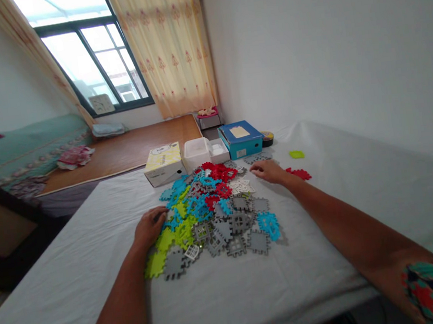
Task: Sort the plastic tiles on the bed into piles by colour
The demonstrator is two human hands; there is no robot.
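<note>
A loose heap of flat interlocking plastic tiles in grey, blue, lime green, red and white lies on a white-covered table. My left hand rests at the heap's left side, loosely bent and open, its fingertips near blue and green tiles. Across the heap, my right hand hovers or rests by the white tiles at the far right edge. Its fingers are slightly curled and apart, with nothing visible in them. A red tile lies partly behind my right forearm, and a lime green tile lies farther back.
Behind the heap stand a yellow and white box, a translucent white container, a small white box and a blue box. A roll of tape sits beside the blue box. A wall rises on the right.
</note>
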